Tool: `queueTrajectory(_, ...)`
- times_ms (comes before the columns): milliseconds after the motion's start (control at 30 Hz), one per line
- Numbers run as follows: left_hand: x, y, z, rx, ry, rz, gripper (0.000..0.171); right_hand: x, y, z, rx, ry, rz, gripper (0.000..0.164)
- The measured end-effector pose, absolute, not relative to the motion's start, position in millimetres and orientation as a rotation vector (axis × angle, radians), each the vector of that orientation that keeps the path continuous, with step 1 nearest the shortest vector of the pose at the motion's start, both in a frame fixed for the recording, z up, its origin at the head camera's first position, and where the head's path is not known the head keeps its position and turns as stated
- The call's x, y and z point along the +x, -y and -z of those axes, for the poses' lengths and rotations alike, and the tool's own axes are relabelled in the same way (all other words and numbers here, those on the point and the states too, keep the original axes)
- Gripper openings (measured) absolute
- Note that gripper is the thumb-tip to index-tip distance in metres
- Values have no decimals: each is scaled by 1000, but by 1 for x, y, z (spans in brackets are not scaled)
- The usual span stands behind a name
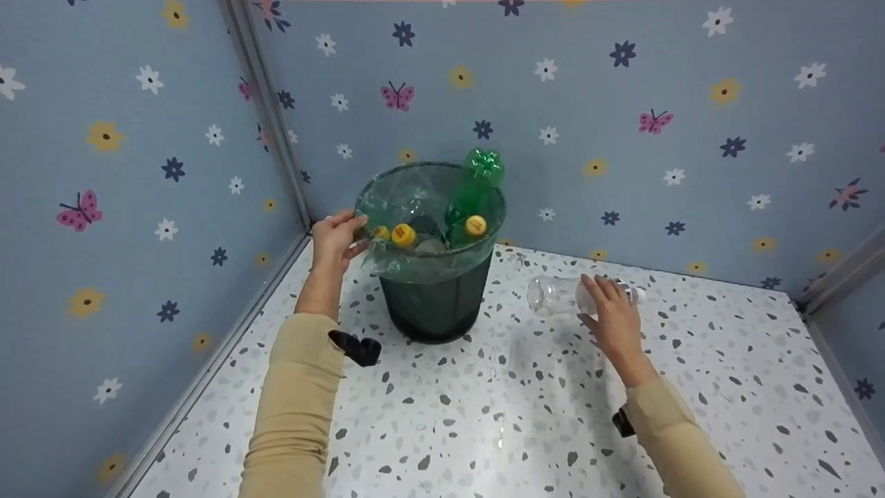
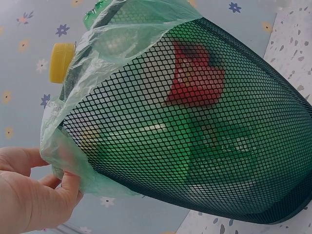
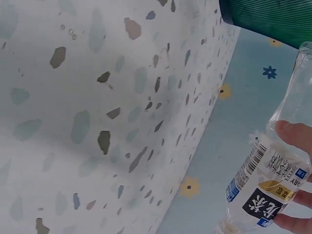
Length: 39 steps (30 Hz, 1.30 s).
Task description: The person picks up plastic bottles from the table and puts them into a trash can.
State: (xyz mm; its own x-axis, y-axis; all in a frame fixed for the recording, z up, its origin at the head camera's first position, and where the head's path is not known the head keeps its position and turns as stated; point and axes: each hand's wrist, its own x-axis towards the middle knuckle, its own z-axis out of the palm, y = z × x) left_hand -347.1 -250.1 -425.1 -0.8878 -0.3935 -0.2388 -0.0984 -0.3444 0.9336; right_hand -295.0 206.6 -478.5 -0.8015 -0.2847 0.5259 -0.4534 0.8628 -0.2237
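My left hand (image 1: 337, 241) pinches the edge of a thin green plastic bag (image 2: 63, 151) that lines a dark mesh bin (image 1: 439, 304). Inside the bin are several plastic bottles; yellow caps (image 1: 403, 235) show at the rim, and a green bottle (image 1: 484, 166) sticks up bottom-first at the back. Through the mesh in the left wrist view, a red label (image 2: 197, 75) shows. To the right of the bin, my right hand (image 1: 612, 315) grips a clear plastic bottle (image 1: 553, 296), which lies sideways with its white cap pointing right. Its label (image 3: 265, 190) is white with dark lettering.
The bin stands on a white speckled floor (image 1: 449, 415), close to the corner of two blue walls (image 1: 588, 90) printed with flowers and butterflies. A metal strip (image 1: 266, 104) runs down that corner. Another wall edge (image 1: 830, 353) rises at the far right.
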Motion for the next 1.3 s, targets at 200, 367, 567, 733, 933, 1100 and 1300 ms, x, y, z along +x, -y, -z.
queueTrajectory(200, -376, 269, 460, 613, 1692, 2310, 44, -283, -195, 458, 582, 2427, -518, 70)
queueTrajectory(367, -368, 265, 452, 615, 1693, 2331, 52, -272, -183, 437, 654, 2304, -525, 74)
queueTrajectory(567, -365, 262, 450, 603, 1694, 2308, 49, -258, -167, 412, 749, 2198, -525, 76)
queueTrajectory(733, -373, 270, 459, 589, 1649, 2342, 42, -245, -150, 391, 823, 2130, -560, 76)
queueTrajectory(933, -392, 278, 476, 611, 1692, 2325, 48, -238, -131, 374, 898, 2063, -602, 75)
queueTrajectory(1100, -415, 290, 502, 596, 1700, 2303, 52, -235, -114, 359, 934, 2026, -594, 74)
queueTrajectory(1300, -468, 316, 568, 489, 1661, 2239, 58, -233, -91, 342, 980, 1972, -602, 70)
